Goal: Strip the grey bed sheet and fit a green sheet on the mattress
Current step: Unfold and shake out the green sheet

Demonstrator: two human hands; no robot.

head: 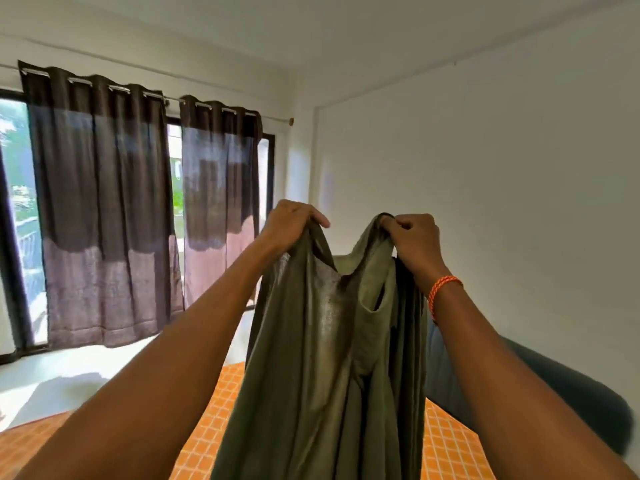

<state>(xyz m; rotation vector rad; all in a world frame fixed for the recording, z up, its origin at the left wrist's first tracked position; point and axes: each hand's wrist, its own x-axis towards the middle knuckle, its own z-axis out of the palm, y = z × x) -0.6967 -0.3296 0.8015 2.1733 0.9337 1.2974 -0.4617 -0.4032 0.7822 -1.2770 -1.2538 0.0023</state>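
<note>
— Where's the green sheet [329, 358]?
— Held up at centre, hanging in folds over the orange checked mattress [214, 434] at 6 o'clock.
— Each grip?
— Left hand [289, 221] and right hand [414, 239] both clench its bunched top edge.
— Around it?
— Orange bracelet [443, 289] on the right wrist, dark curtains [104, 209] at 9 o'clock, a grey-blue pillow [554, 396] at 4 o'clock.

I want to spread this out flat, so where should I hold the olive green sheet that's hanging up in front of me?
Grip the olive green sheet along its top edge from above, hands set wider apart: it hangs bunched in folds between the left hand and right hand.
</note>
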